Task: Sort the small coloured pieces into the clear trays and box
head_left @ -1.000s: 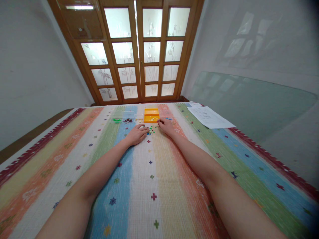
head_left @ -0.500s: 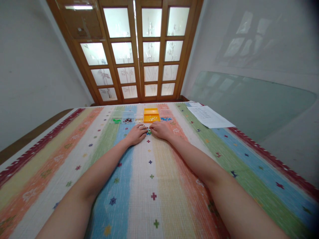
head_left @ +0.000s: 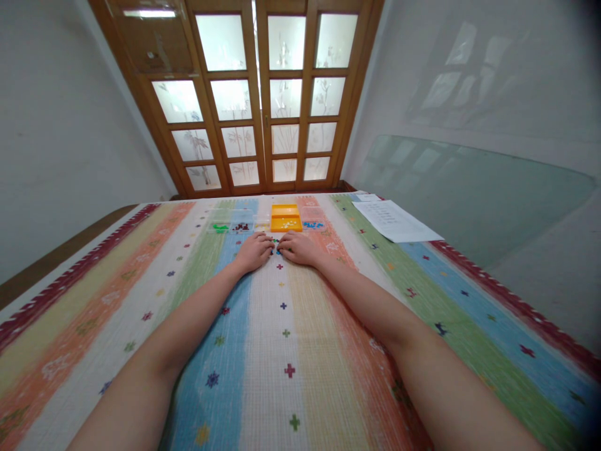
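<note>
Has drawn right hand (head_left: 299, 248) from beside the yellow box (head_left: 285, 209) to three o'clock of the small pieces (head_left: 276, 241), opposite left hand (head_left: 255, 252) at nine. Cannot tell either hand's grip.

2 bare arms (head_left: 370, 297) stretch forward, left hand (head_left: 254, 252) and right hand (head_left: 299, 248) palm-down, just apart, fingers (head_left: 269, 245) curled.

Low forward passage is blocked by the yellow box (head_left: 286, 216), flanked by clear trays (head_left: 230, 228). The narrow gap between the left hand (head_left: 255, 252) and right hand (head_left: 299, 248) is partly occupied by small coloured pieces (head_left: 276, 240), how densely being hard to judge. Between the forearms (head_left: 361, 294), a wide lane is offered over the tablecloth (head_left: 267, 376).
</note>
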Tool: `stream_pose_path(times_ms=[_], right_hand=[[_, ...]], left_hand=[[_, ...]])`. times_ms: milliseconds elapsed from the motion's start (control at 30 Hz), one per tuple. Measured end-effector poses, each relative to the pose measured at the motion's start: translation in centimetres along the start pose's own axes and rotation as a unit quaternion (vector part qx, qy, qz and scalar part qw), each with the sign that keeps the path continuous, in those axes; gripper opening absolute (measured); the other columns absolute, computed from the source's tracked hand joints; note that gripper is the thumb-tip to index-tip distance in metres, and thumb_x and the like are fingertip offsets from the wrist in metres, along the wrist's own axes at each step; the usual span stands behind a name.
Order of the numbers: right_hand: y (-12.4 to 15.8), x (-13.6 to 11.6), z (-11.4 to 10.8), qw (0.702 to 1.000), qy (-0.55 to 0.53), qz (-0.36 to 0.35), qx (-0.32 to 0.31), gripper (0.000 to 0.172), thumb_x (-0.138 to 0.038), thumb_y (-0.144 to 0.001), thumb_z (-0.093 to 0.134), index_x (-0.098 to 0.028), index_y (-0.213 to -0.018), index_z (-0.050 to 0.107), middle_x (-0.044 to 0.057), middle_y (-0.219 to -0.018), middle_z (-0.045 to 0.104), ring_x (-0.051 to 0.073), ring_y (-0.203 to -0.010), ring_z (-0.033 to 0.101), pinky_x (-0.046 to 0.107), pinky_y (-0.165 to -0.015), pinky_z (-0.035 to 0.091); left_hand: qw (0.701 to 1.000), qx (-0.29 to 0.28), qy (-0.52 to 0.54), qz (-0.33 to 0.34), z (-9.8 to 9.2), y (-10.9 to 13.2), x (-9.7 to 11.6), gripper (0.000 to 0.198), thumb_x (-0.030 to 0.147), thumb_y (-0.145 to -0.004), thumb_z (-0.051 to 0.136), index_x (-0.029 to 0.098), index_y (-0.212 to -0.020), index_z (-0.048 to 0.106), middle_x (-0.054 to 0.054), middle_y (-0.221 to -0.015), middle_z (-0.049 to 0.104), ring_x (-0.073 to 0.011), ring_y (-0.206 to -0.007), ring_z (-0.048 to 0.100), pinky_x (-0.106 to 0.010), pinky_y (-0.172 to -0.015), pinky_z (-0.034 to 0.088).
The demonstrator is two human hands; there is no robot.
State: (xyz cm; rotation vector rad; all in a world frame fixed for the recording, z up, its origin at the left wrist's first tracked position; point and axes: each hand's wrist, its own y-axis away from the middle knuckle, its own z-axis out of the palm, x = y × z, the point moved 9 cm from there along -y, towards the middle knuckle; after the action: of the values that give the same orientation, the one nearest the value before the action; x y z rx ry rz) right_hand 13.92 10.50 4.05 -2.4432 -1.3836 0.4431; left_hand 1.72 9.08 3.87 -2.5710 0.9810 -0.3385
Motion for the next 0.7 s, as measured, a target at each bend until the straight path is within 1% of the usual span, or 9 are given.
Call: stream_pose_path(times_ms=[100,267,400,567,700], right_hand=[[0.0,0.0,0.1,1.000,-0.005,-0.008,-0.004,0.024,-0.025,-0.101,0.060,-0.024,-0.110,0.082,0.007,-0.113,0.077,0.022,-0.107,0.068,0.035,-0.099,0.049],[-0.1,0.1,0.1,1.000,-0.014,-0.007,0.000,0.025,-0.024,-0.101,0.059,-0.022,-0.112,0.082,0.009,-0.115,0.078,0.023,-0.107,0.069,0.036,-0.099,0.051],[-0.1,-0.1,-0.1,1.000,-0.025,-0.013,0.009,0.025,-0.023,-0.100,0.060,-0.021,-0.113,0.081,0.009,-0.117,0.078,0.024,-0.108,0.070,0.037,-0.099,0.052],[0.1,-0.5,-0.4,0.999,-0.037,-0.022,0.014,0.027,-0.023,-0.098,0.062,-0.021,-0.118,0.080,0.009,-0.123,0.076,0.024,-0.113,0.069,0.037,-0.102,0.052],[0.1,-0.5,-0.3,0.999,-0.037,-0.022,0.014,0.028,-0.023,-0.098,0.061,-0.021,-0.119,0.080,0.010,-0.122,0.076,0.024,-0.113,0.070,0.038,-0.102,0.052]], left_hand=[[0.999,0.018,0.008,-0.028,-0.3,0.1,-0.6,0.030,0.023,-0.102,0.053,0.024,-0.112,0.081,-0.006,-0.122,0.077,-0.0258,-0.125,0.060,-0.047,-0.118,0.044],[0.997,0.041,-0.010,-0.057,-0.8,0.3,-1.3,0.033,0.028,-0.105,0.050,0.020,-0.110,0.081,-0.008,-0.117,0.077,-0.0272,-0.118,0.062,-0.045,-0.111,0.048],[0.997,0.041,-0.014,-0.063,-1.0,0.3,-1.4,0.033,0.027,-0.105,0.049,0.021,-0.108,0.082,-0.008,-0.117,0.078,-0.0271,-0.117,0.062,-0.045,-0.111,0.047],[0.997,0.037,-0.002,-0.073,-1.1,0.3,-1.4,0.033,0.028,-0.104,0.050,0.022,-0.108,0.082,-0.009,-0.117,0.077,-0.0275,-0.118,0.061,-0.046,-0.111,0.048],[0.997,0.036,-0.001,-0.069,-1.0,0.3,-1.3,0.033,0.028,-0.104,0.050,0.021,-0.108,0.082,-0.009,-0.116,0.077,-0.0272,-0.118,0.062,-0.046,-0.111,0.048]])
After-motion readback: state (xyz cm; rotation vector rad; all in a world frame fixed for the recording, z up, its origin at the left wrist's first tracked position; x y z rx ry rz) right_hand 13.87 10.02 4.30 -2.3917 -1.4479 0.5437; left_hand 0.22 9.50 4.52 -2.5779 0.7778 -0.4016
